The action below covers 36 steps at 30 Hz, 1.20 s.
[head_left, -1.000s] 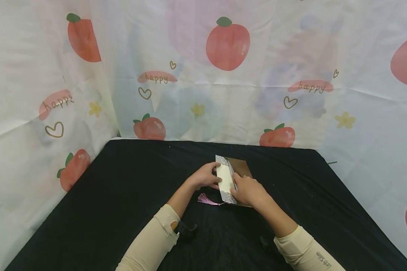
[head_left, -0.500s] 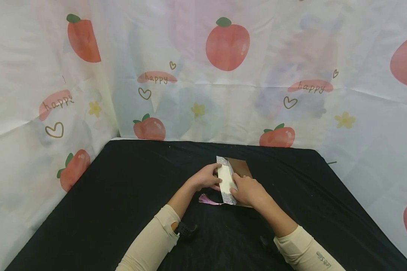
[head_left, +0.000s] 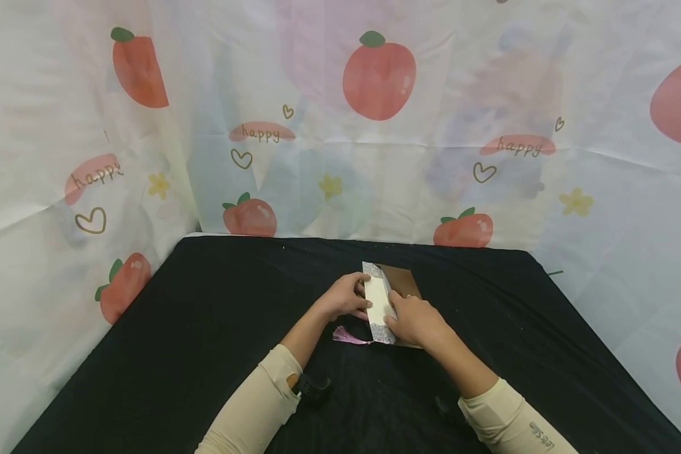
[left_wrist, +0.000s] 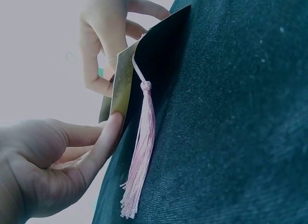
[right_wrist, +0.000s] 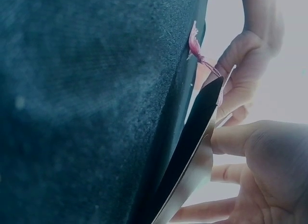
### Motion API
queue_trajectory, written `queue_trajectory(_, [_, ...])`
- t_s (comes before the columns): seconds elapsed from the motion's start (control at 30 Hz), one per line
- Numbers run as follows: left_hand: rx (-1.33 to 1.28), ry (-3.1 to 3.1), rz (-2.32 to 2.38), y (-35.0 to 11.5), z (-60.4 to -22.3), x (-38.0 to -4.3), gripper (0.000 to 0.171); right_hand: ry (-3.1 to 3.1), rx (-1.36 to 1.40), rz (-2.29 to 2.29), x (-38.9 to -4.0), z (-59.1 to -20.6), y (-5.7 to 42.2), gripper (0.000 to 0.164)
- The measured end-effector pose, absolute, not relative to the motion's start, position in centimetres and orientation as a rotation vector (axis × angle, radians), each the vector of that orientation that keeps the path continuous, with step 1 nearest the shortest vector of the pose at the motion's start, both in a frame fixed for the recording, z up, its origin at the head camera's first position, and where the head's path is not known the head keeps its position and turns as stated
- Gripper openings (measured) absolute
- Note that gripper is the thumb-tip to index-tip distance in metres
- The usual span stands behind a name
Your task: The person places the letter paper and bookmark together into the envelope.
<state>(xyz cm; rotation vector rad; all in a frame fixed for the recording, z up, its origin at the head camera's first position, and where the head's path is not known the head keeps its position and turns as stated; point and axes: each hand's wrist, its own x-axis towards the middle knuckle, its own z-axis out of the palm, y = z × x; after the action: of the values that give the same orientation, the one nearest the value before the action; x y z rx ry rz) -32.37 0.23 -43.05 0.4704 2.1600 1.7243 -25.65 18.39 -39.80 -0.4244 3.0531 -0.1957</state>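
A folded card [head_left: 379, 301] stands partly opened near the table's middle, its raised panel cream with silvery patterned ends. Its brown panel [head_left: 403, 280] lies to the right. The left hand [head_left: 343, 296] pinches the raised panel's left edge; in the left wrist view its thumb lies against a yellowish strip of the card [left_wrist: 122, 84]. The right hand [head_left: 420, 320] holds the card near the fold, its thumb and index finger at the raised panel's right edge; some fingertips are hidden. A pink tassel [left_wrist: 142, 151] hangs from a cord at the card's near end and lies on the cloth.
Black cloth [head_left: 232, 302] covers the table. White curtains [head_left: 318, 63] printed with red fruit, hearts and the word "happy" stand behind and at both sides. A black wrist strap [head_left: 313, 386] is at the left sleeve cuff.
Over the last second the raised panel and the tassel have shifted very slightly to the right. Both hands keep nearly the same place and hold.
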Motion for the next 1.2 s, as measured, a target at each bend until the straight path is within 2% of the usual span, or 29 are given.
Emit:
queue_trajectory(0.73, [0.437, 2.227, 1.711, 0.68, -43.05, -32.18, 0.062, 3.043, -0.410, -0.173, -25.59, -39.63, 18.17, 0.053])
queue_trajectory(1.2, [0.451, 2.208, 1.697, 0.94, -43.30, -32.15, 0.063, 3.039, -0.398, -0.145, -25.39, -39.39, 18.11, 0.048])
